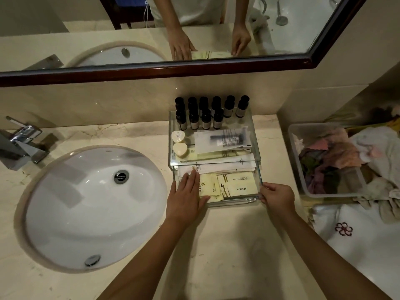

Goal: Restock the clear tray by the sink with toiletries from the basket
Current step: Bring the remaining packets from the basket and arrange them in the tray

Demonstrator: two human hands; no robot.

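Quick status. The tray point(238, 201) is on the counter point(227, 245) just right of the sink point(95, 204), and it looks pretty much full. Bottles point(203, 118) stand along the back, then there are two heart soaps point(179, 144) and a razor pack point(225, 138), with flat packets layered toward the front. So I'd call this the tidy-up end of the restock, not the loading part.

My left grip point(186, 194) is flat and relaxed, fingers straight, pressing down on the yellow packets point(236, 185) at the front left. My right grip point(276, 194) is curled on the tray's front right corner, pinching the rim to steady it.

The basket point(297, 161) is off to the right, apart from the tray, and all I can make out in it is cloths.

Next move, I reckon: square the packets inside the rim, let go of the corner, then check the basket for anything left.
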